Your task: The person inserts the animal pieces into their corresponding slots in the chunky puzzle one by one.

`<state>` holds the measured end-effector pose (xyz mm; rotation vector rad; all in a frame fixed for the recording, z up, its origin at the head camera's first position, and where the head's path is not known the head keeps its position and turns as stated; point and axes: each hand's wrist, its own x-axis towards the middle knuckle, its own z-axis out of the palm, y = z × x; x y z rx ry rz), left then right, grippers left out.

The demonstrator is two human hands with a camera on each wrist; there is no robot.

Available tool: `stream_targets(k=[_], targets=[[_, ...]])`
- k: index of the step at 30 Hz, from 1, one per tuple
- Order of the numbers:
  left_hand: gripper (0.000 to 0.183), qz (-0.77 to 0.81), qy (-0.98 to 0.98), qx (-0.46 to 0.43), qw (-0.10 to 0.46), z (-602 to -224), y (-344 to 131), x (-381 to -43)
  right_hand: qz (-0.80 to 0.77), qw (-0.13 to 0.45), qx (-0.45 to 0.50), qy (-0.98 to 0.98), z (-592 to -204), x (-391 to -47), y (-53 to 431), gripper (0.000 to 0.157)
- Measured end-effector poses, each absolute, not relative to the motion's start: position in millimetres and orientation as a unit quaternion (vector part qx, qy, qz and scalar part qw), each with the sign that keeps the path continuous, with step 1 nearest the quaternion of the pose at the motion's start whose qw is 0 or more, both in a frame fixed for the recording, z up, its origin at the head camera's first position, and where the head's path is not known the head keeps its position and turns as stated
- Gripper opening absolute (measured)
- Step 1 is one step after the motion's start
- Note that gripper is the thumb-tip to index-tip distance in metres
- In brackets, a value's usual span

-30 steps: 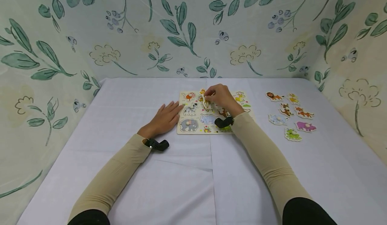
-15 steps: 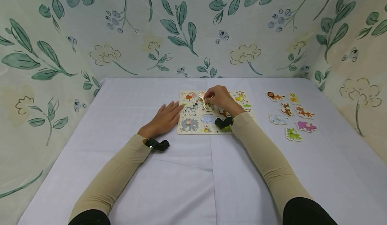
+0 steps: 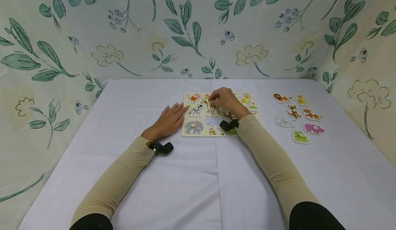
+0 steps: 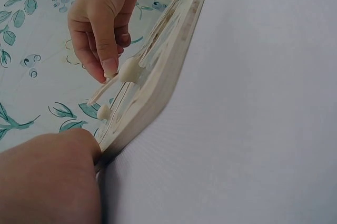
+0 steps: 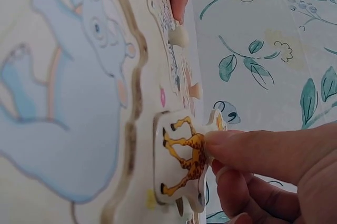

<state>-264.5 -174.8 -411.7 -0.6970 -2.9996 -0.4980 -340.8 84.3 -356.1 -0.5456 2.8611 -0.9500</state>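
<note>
My right hand (image 3: 225, 99) pinches a giraffe puzzle piece (image 5: 184, 153) between thumb and fingers, over the upper part of a wooden animal puzzle board (image 3: 205, 132). In the right wrist view the piece stands slightly tilted, its leg end at the board's face. My left hand (image 3: 169, 121) lies flat with fingers spread, its fingertips at the board's left edge. An elephant piece (image 3: 193, 128) and a zebra piece (image 3: 195, 111) with round knobs sit in the board. My right forearm hides part of the board's right side.
Several loose puzzle pieces lie to the right of the board, among them a lion (image 3: 281, 98), a tiger (image 3: 312, 115), a purple hippo (image 3: 314, 129) and a green animal (image 3: 300, 137). A flower-patterned cloth (image 3: 210, 34) hangs behind the white-covered table (image 3: 185, 188).
The giraffe piece has tilted and come down closer to the board in my right hand, which dipped slightly. My left hand has stayed where it was.
</note>
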Motion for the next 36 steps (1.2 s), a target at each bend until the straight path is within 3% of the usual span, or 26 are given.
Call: stream_targets(k=[36], targets=[[0.051, -0.149, -0.958, -0.243, 0.02, -409.4, -176.5, -264.8, -0.298, 0.049, -0.181, 0.936, -364.1, -344.9, 83.1, 0.015]])
